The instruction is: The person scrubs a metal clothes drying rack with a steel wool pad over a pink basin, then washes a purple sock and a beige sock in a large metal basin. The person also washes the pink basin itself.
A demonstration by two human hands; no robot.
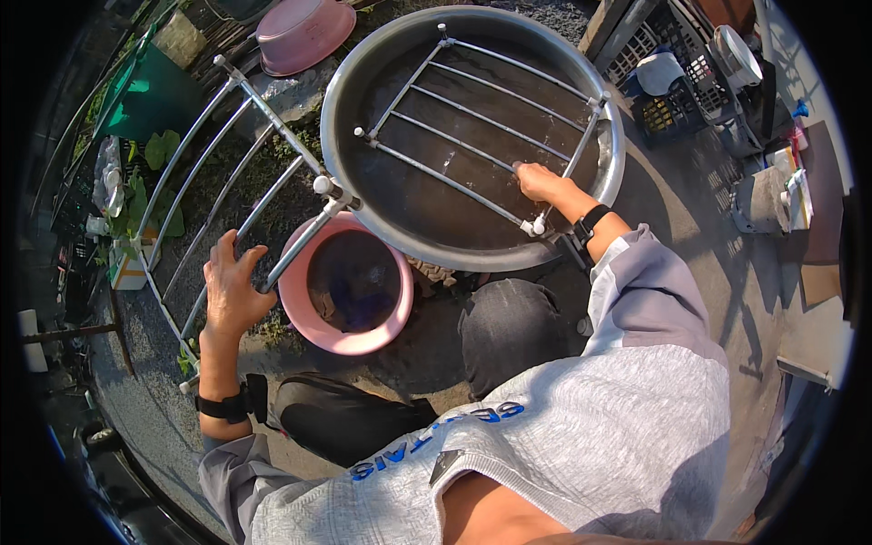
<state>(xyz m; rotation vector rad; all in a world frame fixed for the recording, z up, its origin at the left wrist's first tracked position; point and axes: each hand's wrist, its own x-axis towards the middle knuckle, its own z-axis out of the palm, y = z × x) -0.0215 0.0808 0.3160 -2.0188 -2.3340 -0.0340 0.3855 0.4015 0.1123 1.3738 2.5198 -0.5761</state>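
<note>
A large round metal tub (613,160) of murky water lies ahead of me. A rack panel of metal tubes with white plastic joints (466,109) lies across it, partly in the water. My right hand (541,184) is closed at one of its bars, near the tub's near right side. A second tubular panel (289,139) stands tilted on the left, one corner by the tub's rim. My left hand (235,283) is at this panel with fingers spread and thumb by a lower tube; its contact is unclear. Between the hands sits a pink basin (402,320) holding dark water.
An upturned pink basin (306,34) lies behind the tilted panel. A green container (153,102) and plants (163,150) are at left. Black plastic crates (671,102) and a worn bucket (759,201) stand at right. My knees are just below the tub and pink basin.
</note>
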